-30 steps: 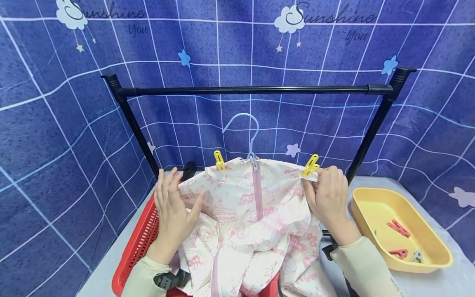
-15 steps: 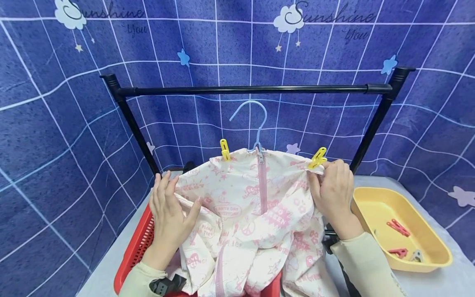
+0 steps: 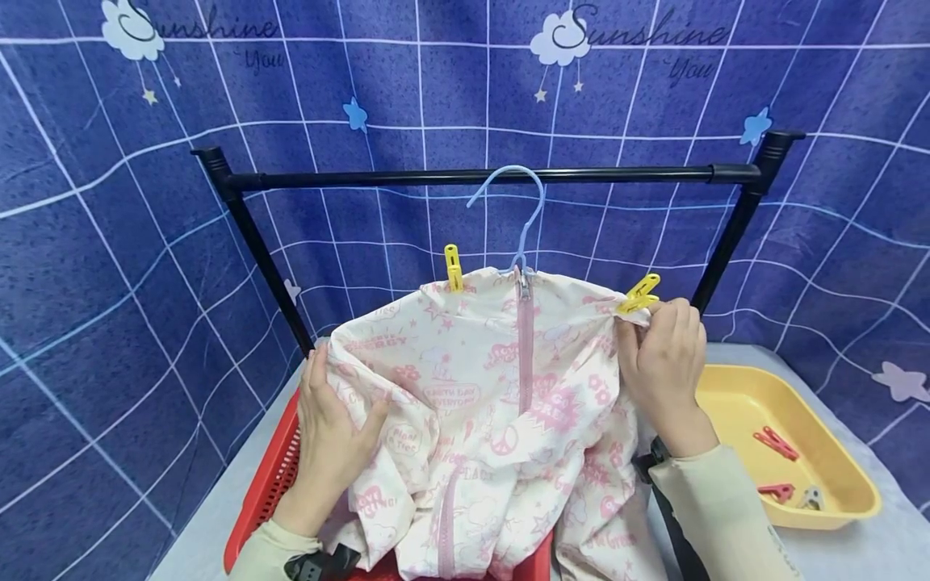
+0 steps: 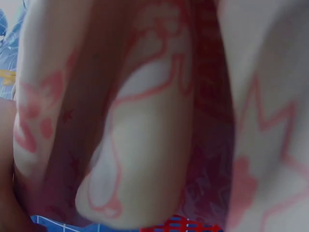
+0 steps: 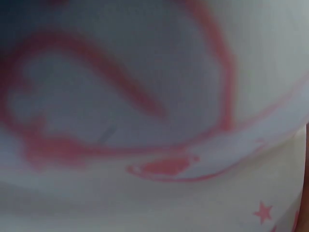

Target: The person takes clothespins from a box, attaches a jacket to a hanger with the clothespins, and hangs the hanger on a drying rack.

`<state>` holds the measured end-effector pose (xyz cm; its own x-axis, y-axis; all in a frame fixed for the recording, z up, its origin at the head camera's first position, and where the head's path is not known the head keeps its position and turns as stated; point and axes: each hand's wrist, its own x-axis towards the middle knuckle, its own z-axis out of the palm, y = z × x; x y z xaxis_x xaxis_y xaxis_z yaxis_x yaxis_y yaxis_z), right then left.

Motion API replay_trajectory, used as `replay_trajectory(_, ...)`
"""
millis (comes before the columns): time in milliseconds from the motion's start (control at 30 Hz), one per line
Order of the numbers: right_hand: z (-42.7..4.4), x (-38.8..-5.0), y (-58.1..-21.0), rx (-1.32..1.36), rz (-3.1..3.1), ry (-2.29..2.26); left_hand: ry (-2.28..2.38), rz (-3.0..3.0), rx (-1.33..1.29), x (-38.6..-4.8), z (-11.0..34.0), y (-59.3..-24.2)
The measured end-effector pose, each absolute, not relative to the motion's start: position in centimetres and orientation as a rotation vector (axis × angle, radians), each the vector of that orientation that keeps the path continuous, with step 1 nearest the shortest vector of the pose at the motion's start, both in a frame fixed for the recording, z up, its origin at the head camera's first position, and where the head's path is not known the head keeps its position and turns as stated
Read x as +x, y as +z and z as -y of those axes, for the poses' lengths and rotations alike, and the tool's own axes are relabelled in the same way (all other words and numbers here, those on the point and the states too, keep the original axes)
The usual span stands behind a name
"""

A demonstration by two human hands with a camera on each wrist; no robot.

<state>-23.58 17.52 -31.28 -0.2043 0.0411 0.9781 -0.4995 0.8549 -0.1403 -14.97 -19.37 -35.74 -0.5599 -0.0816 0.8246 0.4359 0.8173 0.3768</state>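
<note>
A white jacket (image 3: 465,387) with pink prints and a pink zip hangs on a light blue hanger (image 3: 529,230). The hanger's hook overlaps the black bar in the head view; whether it touches is unclear. Two yellow clothespins, the left clothespin (image 3: 454,268) and the right clothespin (image 3: 639,294), grip the jacket's shoulders. My right hand (image 3: 664,371) pinches the shoulder end beside the right clothespin. My left hand (image 3: 330,444) touches the other shoulder with fairly straight fingers, thumb in front of the cloth. Close-up printed cloth (image 4: 149,145) fills most of both wrist views.
A black rack bar (image 3: 363,179) runs across the back between two uprights. Under the jacket stands a red basket (image 3: 254,508). To the right, a yellow tray (image 3: 821,420) holds red clothespins (image 3: 775,442) and a grey one. A blue grid curtain (image 3: 407,89) hangs behind.
Both hands have lifted the jacket and hanger upward and slightly right. The hook has risen from below the bar to the bar's height. The right hand keeps its pinch.
</note>
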Motion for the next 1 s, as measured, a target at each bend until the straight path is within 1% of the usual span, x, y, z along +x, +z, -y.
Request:
replay_trajectory(367, -17.5, -23.6, -30.2, 0.294, 1.773, 0.53, -1.122, 2.272, -0.139, -14.0, 18.7, -35.0)
replay_trajectory(767, -17.3, -23.3, -29.2, 0.266, 1.845, 0.545, -1.236, 2.437, -0.062, -13.1, 18.4, -34.8)
replay_trajectory(833, -17.3, -23.3, -29.1, 0.268, 1.845, 0.541, -1.25, 2.47, -0.073, -12.8, 18.4, -34.8)
replay_trajectory(1000, -17.3, -23.2, -28.6, 0.267, 1.832, 0.535, -1.289, 2.482, -0.194, -12.5, 18.4, -35.1)
